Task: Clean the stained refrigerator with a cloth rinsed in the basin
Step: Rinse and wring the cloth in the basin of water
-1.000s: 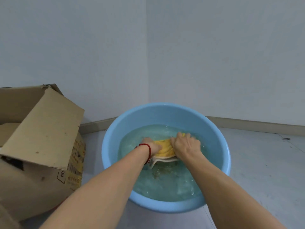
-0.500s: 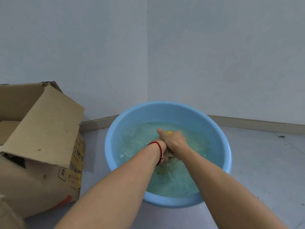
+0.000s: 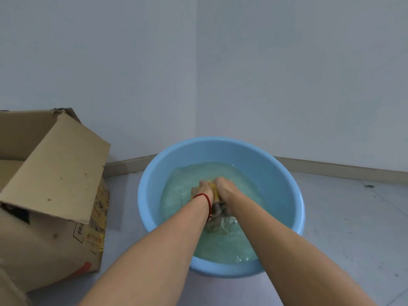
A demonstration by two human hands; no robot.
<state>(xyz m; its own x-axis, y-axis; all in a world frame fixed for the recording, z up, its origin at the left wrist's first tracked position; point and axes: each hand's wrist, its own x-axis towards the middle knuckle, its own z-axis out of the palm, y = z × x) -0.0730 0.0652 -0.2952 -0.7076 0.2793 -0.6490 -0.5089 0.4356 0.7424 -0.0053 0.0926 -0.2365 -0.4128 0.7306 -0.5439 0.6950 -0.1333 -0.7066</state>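
The 2 hands are working together in the round light-blue plastic basin (image 3: 154, 180), which is sitting on the grey floor near the corner of the room. The left hand (image 3: 204, 191), with a red string around its wrist, and the right hand (image 3: 225, 188) are pressing knuckle to knuckle, both with fingers curled tight around the bunched yellow cloth (image 3: 213, 189); only a thin strip of yellow is showing between them, while a greyish, dirtier part of it is trailing under the water just near the wrists.

Compared with 1 second ago, when the cloth was lying spread between the hands at the surface, it is now being squeezed into a compact wad, and the water around it is churning and looking cloudier. This suggests the rinse is well under way and dirt is coming out, so wringing is probably the next stage before any wiping.

The refrigerator is not appearing in view. An open brown cardboard box (image 3: 55, 173) is standing to the left of the basin.
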